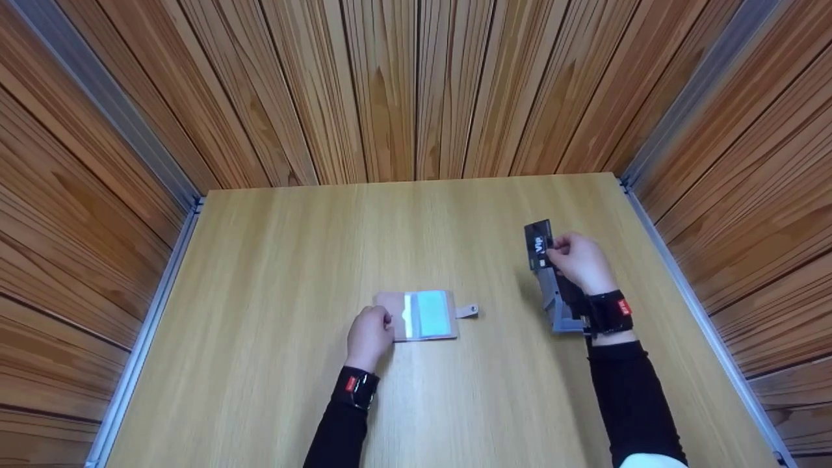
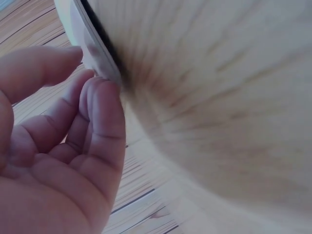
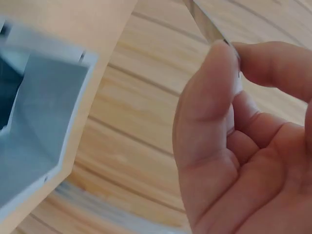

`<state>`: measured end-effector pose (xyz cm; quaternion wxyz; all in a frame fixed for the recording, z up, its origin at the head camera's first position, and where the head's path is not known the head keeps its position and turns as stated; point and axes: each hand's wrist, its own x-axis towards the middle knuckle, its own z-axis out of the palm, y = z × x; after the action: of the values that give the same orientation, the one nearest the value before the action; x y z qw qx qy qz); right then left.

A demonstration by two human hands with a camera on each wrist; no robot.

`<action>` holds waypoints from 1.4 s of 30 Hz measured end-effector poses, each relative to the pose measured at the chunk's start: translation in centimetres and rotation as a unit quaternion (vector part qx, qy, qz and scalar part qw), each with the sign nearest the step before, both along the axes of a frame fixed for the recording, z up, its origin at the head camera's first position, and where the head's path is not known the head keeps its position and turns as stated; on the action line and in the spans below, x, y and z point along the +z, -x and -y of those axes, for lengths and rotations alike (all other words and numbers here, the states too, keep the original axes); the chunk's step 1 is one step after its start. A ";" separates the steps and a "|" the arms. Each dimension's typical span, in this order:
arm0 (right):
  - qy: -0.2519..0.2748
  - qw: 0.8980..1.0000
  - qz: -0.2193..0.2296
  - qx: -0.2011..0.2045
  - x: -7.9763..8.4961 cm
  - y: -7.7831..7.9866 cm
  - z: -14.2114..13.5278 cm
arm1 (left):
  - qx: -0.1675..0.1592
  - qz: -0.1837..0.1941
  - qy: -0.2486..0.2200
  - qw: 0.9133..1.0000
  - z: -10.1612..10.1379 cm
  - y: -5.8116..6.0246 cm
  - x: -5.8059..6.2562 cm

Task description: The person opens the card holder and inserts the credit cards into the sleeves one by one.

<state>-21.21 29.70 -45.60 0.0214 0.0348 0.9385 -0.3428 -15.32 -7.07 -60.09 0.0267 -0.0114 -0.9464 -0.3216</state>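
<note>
Between my right hand's (image 1: 583,263) thumb and index finger is a black card (image 1: 538,242) lettered "Vip". It is held above a grey open-topped box (image 1: 551,292), partly hidden by that hand and wrist. The right wrist view shows the card (image 3: 209,27) nearly edge-on, with the box's grey inner wall (image 3: 48,102) off to the left. A pale pink card wallet (image 1: 390,300) lies spread open at mid-table, its light blue insert (image 1: 433,313) facing up. My left hand (image 1: 370,335) grips the wallet's left edge with bent fingers; its fingertips (image 2: 105,90) meet the cover's edge.
A snap strap (image 1: 467,311) sticks out from the wallet's right side. The wooden tabletop (image 1: 292,253) is bounded by plank walls (image 1: 390,91) at the back and sides, with metal rails (image 1: 689,292) along its left and right edges.
</note>
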 end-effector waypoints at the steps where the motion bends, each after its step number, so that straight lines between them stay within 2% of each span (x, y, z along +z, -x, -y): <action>1: 0.002 1.000 0.001 0.003 0.0 -0.1 0.4 | -0.001 -0.006 0.001 1.000 0.0 0.0 0.1; 6: 0.017 1.000 0.008 0.012 -0.6 -0.1 2.2 | -0.010 -0.033 0.002 0.999 -0.1 0.2 0.6; 13: 0.039 0.998 -0.005 0.039 -2.0 -0.2 4.1 | -0.018 -0.039 -0.004 0.999 -0.3 0.3 1.2; 20: 0.068 0.996 -0.002 0.064 -3.6 -0.2 6.0 | -0.020 -0.104 -0.009 0.994 -0.7 -0.1 1.6; 23: 0.076 0.995 0.008 0.066 -4.0 -0.4 6.7 | -0.023 -0.113 -0.011 0.993 -0.8 -0.2 1.8; 32: 0.093 0.992 0.021 0.087 -5.2 -0.9 8.8 | -0.030 -0.122 -0.028 0.992 -1.4 -0.2 2.6; 37: 0.107 0.990 0.035 0.091 -5.9 -1.2 9.9 | -0.031 -0.105 -0.044 0.993 -1.8 -0.1 2.8; 42: 0.107 0.989 0.040 0.094 -6.6 -1.6 11.0 | -0.028 -0.082 -0.080 0.993 -2.2 -0.1 3.0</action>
<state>-19.58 18.69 -52.24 0.0950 -0.0425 0.8940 -0.4358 -15.27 -4.86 -57.11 0.0963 -0.0625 -0.9114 -0.3951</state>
